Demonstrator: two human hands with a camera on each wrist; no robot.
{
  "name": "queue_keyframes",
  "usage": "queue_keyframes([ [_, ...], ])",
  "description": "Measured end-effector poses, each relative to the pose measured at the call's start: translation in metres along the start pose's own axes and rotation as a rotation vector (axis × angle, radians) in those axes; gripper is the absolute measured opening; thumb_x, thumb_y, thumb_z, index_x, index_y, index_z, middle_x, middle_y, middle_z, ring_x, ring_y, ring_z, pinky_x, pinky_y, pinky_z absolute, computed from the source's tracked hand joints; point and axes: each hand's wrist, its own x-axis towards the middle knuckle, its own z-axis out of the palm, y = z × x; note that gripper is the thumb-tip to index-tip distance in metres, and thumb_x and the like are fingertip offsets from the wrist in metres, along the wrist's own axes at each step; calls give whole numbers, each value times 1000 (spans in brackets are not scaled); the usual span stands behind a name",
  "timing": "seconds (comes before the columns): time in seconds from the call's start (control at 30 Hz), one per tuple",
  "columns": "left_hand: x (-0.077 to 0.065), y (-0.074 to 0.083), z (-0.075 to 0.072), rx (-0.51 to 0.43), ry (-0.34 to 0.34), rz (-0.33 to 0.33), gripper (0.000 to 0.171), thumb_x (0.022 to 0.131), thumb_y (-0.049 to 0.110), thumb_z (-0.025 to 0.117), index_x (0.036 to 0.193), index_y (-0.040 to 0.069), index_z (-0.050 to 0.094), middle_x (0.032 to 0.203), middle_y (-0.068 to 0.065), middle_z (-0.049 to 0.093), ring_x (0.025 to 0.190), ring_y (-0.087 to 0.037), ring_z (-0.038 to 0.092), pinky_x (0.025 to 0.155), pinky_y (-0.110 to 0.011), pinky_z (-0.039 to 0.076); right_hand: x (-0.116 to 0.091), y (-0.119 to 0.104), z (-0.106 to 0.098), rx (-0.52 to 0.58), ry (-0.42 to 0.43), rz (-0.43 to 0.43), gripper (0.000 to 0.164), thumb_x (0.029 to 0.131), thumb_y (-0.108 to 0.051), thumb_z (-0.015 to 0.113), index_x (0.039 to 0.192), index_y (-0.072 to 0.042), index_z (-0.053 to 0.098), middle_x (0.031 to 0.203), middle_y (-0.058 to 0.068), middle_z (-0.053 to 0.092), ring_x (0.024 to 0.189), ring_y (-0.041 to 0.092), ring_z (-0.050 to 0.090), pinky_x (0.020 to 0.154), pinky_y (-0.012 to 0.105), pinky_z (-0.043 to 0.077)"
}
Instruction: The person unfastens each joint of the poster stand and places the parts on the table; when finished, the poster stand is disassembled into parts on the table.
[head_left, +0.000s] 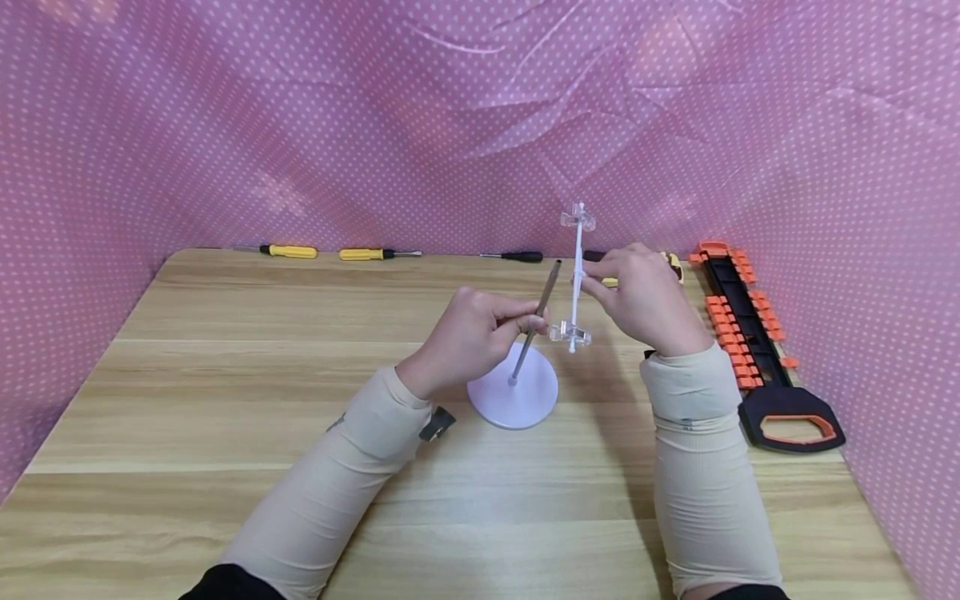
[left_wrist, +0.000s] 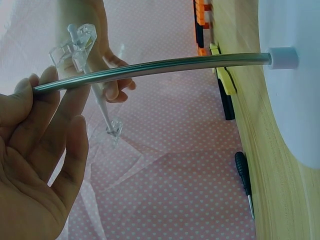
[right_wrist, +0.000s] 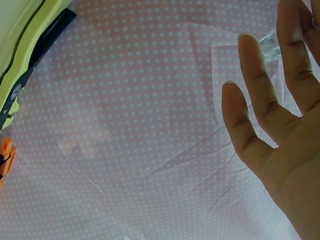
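Note:
A thin metal rod (head_left: pixel 546 292) rises from a round white base (head_left: pixel 498 404) standing on the table. My left hand (head_left: pixel 467 340) pinches the rod in its upper part between thumb and fingers, and the rod leans slightly right. To the right, my right hand (head_left: pixel 647 298) holds a thin white bar (head_left: pixel 577 279) by its middle, between thumb and fingertips. A clear plastic clip (head_left: pixel 572 333) sits at the bar's near end, another clear clip (head_left: pixel 578 218) at its far end. In the left wrist view the bar appears behind the metal rod (left_wrist: pixel 175 66). The right wrist view largely hides the bar.
Two yellow-handled screwdrivers (head_left: pixel 292 251) and a black-handled screwdriver (head_left: pixel 522 257) lie along the back edge. A yellow and black tool (right_wrist: pixel 25 65) is partly behind my right hand. An orange and black handled rack (head_left: pixel 750 317) lies at right. Pink dotted cloth (head_left: pixel 337 125) surrounds the table.

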Motion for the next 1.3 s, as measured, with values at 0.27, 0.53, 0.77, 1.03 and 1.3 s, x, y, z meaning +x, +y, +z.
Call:
queue_keyframes([
  [0.27,0,-1,1,5,7,9,14,100,9,73,109,6,84,96,-4,83,88,-10,78,66,-21,57,1,2,2,-28,3,-11,28,100,-19,75,122,-3,78,109,23,79,112,44,65,99,59,49],
  [0.53,0,-2,1,-4,13,21,14,99,8,74,108,6,84,95,-4,83,88,-9,78,66,-20,57,2,3,3,-36,-6,-7,28,100,-20,75,123,-4,78,108,22,79,111,45,66,96,59,50],
  [0.77,0,-2,1,3,12,21,13,99,8,74,107,6,84,94,-3,83,87,-9,78,65,-20,56,2,3,3,-36,-36,-1,29,101,-22,74,125,-6,78,111,22,79,111,44,66,95,59,50],
  [1.03,0,-2,1,12,15,20,13,99,10,75,107,7,84,94,-3,83,88,-9,79,66,-21,57,3,5,5,-34,-44,-24,26,100,-19,74,120,-3,80,110,20,79,106,44,69,99,60,50],
  [1.3,0,-1,1,16,17,18,12,99,12,75,105,7,85,93,-3,83,86,-9,78,66,-22,57,3,5,6,-43,-61,-22,25,100,-20,75,116,-3,81,114,20,79,105,43,68,93,58,51],
])
